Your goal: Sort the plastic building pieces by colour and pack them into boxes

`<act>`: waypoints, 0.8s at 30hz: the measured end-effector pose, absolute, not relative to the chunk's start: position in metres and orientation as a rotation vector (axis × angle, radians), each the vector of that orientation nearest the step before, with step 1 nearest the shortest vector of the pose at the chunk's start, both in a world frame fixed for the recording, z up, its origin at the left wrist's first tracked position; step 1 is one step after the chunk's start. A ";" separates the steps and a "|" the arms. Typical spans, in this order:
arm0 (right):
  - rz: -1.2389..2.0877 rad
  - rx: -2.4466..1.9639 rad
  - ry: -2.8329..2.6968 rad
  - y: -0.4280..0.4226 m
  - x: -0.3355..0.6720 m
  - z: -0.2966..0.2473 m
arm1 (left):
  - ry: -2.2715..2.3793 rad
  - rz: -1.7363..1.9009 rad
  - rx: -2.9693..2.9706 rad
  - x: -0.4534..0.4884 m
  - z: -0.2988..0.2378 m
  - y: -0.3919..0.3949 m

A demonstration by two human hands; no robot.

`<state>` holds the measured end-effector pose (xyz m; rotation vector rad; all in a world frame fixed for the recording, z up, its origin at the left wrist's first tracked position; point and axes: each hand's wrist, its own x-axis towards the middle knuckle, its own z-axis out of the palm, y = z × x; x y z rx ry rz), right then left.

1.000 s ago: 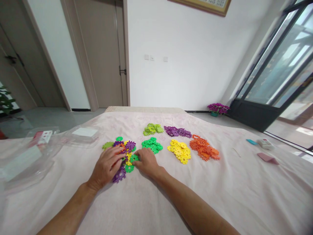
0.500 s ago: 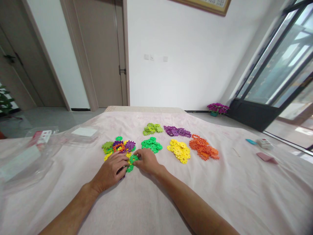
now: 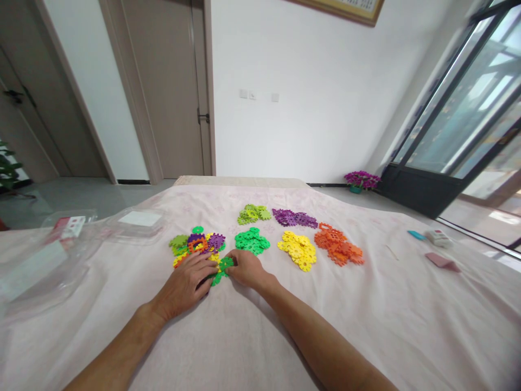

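Note:
My right hand (image 3: 246, 267) pinches a green gear-shaped plastic piece (image 3: 226, 264) at its right edge. Another green piece (image 3: 216, 279) lies just below it, close to my left thumb. My left hand (image 3: 191, 279) is spread palm down over the near side of a mixed heap of pieces (image 3: 196, 239), its fingers stretched out and partly covering it. Orange, purple, yellow and green pieces show in that heap. Just beyond my right hand is a pile of green pieces (image 3: 252, 240).
Sorted piles of lime pieces (image 3: 253, 214), purple pieces (image 3: 293, 218), yellow pieces (image 3: 300, 251) and orange pieces (image 3: 337, 245) lie on the pink cloth (image 3: 260, 347). Clear plastic packages (image 3: 44, 271) are at the left. A pink cloth scrap (image 3: 442, 262) lies at the right.
My right hand and the pinched green piece have shifted slightly right and turned a little. An orange piece now shows at the heap's left edge by my left fingers.

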<state>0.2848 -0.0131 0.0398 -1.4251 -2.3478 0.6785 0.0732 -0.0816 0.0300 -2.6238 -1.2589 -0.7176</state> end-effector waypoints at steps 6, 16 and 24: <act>0.684 -1.453 -2.448 -0.015 0.289 0.052 | -1.318 -0.703 -2.584 0.077 0.029 -0.083; 0.661 -1.500 -2.355 -0.019 0.286 0.049 | -1.322 -0.671 -2.555 0.076 0.024 -0.079; 0.673 -1.395 -2.102 0.013 0.309 0.048 | -1.307 -0.679 -2.550 0.075 0.022 -0.079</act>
